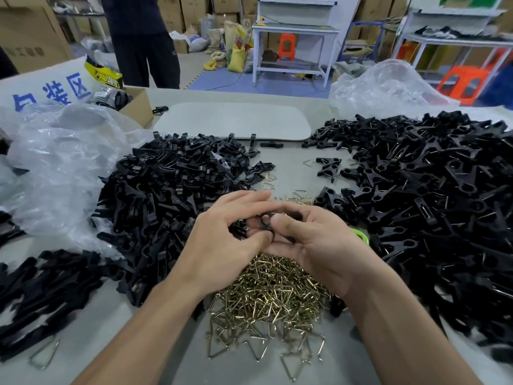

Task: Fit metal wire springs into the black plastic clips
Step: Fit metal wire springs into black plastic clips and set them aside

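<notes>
My left hand (222, 240) and my right hand (316, 245) meet over the table's middle, both pinching one black plastic clip (266, 222) between thumbs and fingers. Its round hinge ring shows between my thumbs; the rest is hidden by fingers. Whether a spring sits in it cannot be told. A heap of brass-coloured wire springs (266, 295) lies directly below my hands. A large pile of black clip parts (166, 195) spreads at the left, and a bigger pile of black clips with wire showing (433, 195) at the right.
Crumpled clear plastic bags lie at the left (55, 168) and back right (388, 87). A grey tray (233, 120) sits upside down at the back centre beside a cardboard box (136, 107). A person (141, 40) stands beyond the table. A green object (361, 236) peeks behind my right hand.
</notes>
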A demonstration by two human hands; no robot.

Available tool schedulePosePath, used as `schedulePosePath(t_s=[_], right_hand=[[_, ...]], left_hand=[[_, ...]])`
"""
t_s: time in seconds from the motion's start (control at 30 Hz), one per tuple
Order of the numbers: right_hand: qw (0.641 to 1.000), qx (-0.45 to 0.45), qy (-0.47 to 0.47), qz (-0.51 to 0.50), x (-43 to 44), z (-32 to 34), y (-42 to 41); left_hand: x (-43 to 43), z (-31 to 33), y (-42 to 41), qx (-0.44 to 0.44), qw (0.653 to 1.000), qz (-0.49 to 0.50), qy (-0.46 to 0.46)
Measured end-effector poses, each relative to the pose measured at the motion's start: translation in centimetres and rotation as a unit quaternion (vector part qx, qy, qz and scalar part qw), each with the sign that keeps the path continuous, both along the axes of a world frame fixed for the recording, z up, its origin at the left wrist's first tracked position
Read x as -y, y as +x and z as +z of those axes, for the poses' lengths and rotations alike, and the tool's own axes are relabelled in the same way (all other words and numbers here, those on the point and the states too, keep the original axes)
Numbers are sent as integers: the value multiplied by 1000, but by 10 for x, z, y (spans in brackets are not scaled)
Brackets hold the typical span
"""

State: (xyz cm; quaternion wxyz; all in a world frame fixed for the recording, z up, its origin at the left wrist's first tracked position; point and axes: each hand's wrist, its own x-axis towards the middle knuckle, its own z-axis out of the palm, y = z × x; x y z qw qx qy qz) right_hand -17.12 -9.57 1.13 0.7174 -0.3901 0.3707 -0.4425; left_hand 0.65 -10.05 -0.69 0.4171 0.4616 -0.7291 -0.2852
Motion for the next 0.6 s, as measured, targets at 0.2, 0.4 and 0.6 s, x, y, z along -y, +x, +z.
schedulePosePath(t_s=[0.2,0.4,0.6], right_hand=[[997,-12,25,-69,3,1,-1],[900,-366,-101,-212,9,-6,-13],[882,-404,-125,-207,8,-2,-13]], left_hand=[[2,-8,2,-24,997,55,-58],[6,-9,7,-58,991,118,-3],[4,-7,5,-77,991,105,22]])
